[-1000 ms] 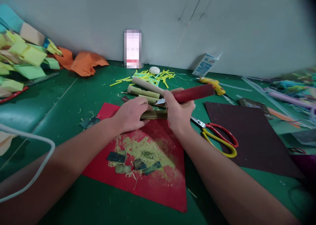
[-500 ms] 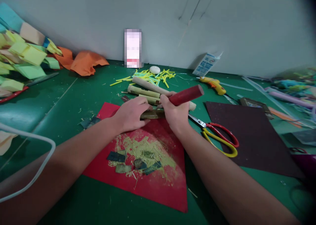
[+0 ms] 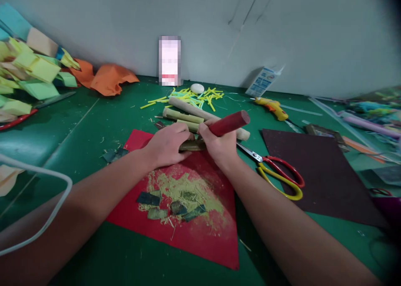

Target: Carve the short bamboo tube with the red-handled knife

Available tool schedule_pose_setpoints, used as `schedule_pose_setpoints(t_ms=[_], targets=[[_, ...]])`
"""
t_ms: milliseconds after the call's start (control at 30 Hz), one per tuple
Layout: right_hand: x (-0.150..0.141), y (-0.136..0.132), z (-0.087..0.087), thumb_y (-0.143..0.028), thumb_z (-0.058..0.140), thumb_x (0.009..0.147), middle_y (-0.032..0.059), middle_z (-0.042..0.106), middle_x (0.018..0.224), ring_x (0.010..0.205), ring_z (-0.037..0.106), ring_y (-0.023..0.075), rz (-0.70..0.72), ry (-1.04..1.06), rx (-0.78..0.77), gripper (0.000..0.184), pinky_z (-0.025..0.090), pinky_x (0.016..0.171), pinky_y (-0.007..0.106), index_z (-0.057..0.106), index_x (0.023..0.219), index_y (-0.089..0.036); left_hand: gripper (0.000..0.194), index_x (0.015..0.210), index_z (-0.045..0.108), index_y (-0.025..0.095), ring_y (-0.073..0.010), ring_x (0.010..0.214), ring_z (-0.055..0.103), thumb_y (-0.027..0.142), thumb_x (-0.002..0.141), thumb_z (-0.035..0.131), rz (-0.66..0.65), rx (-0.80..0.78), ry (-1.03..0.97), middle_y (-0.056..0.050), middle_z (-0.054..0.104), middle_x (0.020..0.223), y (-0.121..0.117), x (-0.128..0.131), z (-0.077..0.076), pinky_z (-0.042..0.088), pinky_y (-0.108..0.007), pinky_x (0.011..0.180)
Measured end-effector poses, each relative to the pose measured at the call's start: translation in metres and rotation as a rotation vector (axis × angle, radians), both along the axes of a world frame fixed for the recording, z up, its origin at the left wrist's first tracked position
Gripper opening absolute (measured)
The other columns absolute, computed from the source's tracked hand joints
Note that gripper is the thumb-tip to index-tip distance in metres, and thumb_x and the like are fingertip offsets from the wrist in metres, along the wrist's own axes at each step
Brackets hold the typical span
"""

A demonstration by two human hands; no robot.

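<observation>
The left hand [image 3: 167, 144] is curled over a bamboo piece [image 3: 193, 145], the right hand [image 3: 222, 147] wrapped around a red-handled tool [image 3: 230, 123]

- Smooth red cylindrical tool handle [image 3: 230, 123], apparently painted wood, shows a low sheen.
- Olive-brown bamboo piece [image 3: 191, 145] appears smooth-skinned and faintly glossy.
- Pale, round wooden rod [image 3: 188, 108] looks matt.
- Red-and-yellow-handled scissors [image 3: 257, 157] pair bright metal blades with glossy plastic grips.
- Matt, paper-like red sheet [image 3: 213, 246] bears rough, powdery tan shavings [image 3: 175, 185].
- Dark green table [image 3: 125, 110] gleams smoothly at left.
- Creased orange sheet [image 3: 112, 79] resembles matt paper.
- Yellow glue gun [image 3: 271, 107] has a plastic body.
</observation>
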State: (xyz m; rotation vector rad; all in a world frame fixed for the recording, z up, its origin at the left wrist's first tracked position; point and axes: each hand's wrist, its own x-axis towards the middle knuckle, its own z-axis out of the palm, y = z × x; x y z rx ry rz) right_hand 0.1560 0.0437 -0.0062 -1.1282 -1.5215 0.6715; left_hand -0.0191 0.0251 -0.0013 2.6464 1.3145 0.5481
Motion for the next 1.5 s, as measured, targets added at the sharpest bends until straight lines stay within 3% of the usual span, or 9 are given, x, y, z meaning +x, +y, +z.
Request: schedule_pose_setpoints(t_ms=[333,467,667,867,1033,1267,1367,1500], targets=[[-0.002,0.005,0.009,-0.023,0.060,0.068,-0.0034,0.050,0.055,0.057,0.045,0.0124,0.055,-0.073,-0.081,0.016,0.038,0.055,0.030,0.051,0.054,-0.022,0.024,0.100,0.067,0.019,-0.0243,0.097,0.060,0.036,0.084,0.066,0.002,-0.022,-0.022,-0.007,0.061,0.099,0.001,-0.001,-0.001,0.050,-0.037,0.081],[-0.005,0.005,0.012,-0.025,0.063,0.066,-0.0037,0.045,0.051,0.054,0.041,0.0118,0.010,-0.114,-0.155,0.025,0.035,0.051,0.030,0.043,0.051,-0.023,0.022,0.098,0.066,0.019,-0.0239,0.094,0.060,0.036,0.082,0.066,0.044,-0.039,-0.027,-0.007,0.061,0.097,-0.001,0.004,0.002,0.050,-0.037,0.079],[-0.010,0.001,0.005,-0.030,0.062,0.073,-0.0037,0.044,0.051,0.054,0.042,0.0124,-0.053,-0.137,-0.092,0.031,0.035,0.054,0.031,0.041,0.051,-0.023,0.017,0.088,0.064,0.019,-0.0235,0.092,0.061,0.035,0.081,0.066,0.055,-0.026,-0.059,-0.007,0.062,0.093,-0.002,0.008,0.001,0.051,-0.036,0.076],[-0.013,0.002,-0.003,-0.041,0.063,0.077,-0.0043,0.041,0.049,0.051,0.039,0.0119,-0.034,-0.141,-0.077,0.039,0.032,0.051,0.029,0.039,0.051,-0.024,0.026,0.102,0.066,0.020,-0.0248,0.103,0.062,0.038,0.083,0.067,0.031,-0.057,-0.139,-0.007,0.066,0.106,0.002,0.008,-0.003,0.052,-0.038,0.087],[-0.014,0.001,-0.005,-0.037,0.060,0.077,-0.0038,0.041,0.052,0.053,0.040,0.0122,-0.028,-0.184,-0.033,0.035,0.034,0.055,0.031,0.041,0.051,-0.024,0.024,0.091,0.065,0.018,-0.0234,0.094,0.061,0.042,0.085,0.068,0.011,-0.060,-0.110,-0.007,0.064,0.095,0.007,0.005,-0.003,0.050,-0.038,0.082],[-0.011,-0.005,0.003,-0.028,0.060,0.073,-0.0057,0.037,0.048,0.050,0.035,0.0101,0.021,-0.022,-0.104,0.033,0.030,0.050,0.028,0.039,0.048,-0.023,0.022,0.085,0.068,0.018,-0.0214,0.088,0.060,0.040,0.084,0.069,-0.001,-0.086,-0.146,-0.005,0.059,0.089,0.009,0.003,-0.003,0.048,-0.034,0.074],[-0.009,-0.002,0.006,-0.025,0.058,0.073,-0.0052,0.040,0.047,0.050,0.037,0.0106,-0.031,0.097,-0.079,0.030,0.033,0.051,0.028,0.043,0.047,-0.023,0.024,0.089,0.072,0.018,-0.0214,0.087,0.060,0.040,0.081,0.072,0.045,-0.108,-0.133,-0.005,0.059,0.091,0.007,0.005,0.000,0.049,-0.035,0.075],[-0.008,0.005,0.006,-0.026,0.059,0.074,-0.0044,0.043,0.048,0.052,0.040,0.0117,-0.004,0.039,-0.096,0.029,0.033,0.052,0.029,0.046,0.049,-0.022,0.028,0.093,0.073,0.016,-0.0225,0.089,0.061,0.042,0.080,0.073,0.048,-0.131,-0.139,-0.006,0.060,0.093,0.006,0.005,0.001,0.049,-0.036,0.077]])
